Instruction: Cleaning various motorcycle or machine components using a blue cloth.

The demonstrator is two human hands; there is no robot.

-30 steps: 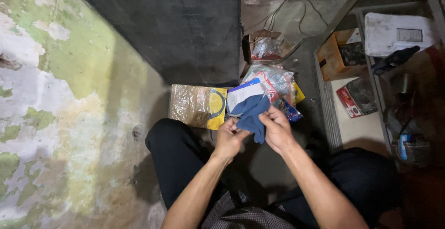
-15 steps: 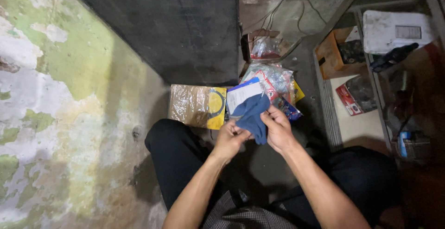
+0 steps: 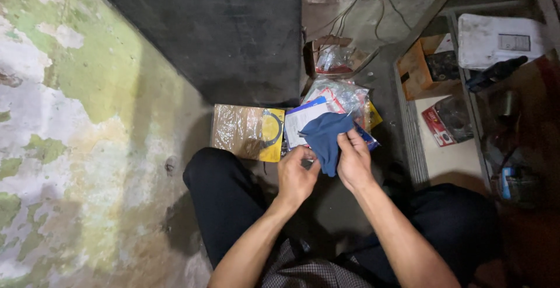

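Both hands, the left hand (image 3: 296,177) and right hand (image 3: 353,161), pinch a blue cloth (image 3: 324,138) (above shiny packets (image 3: 341,98)), rubbing something hidden inside.

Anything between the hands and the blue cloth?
Nothing visible. The right hand pinches the blue cloth directly at its edge; the left hand touches its lower end. The plastic packets lie beyond it, not between.
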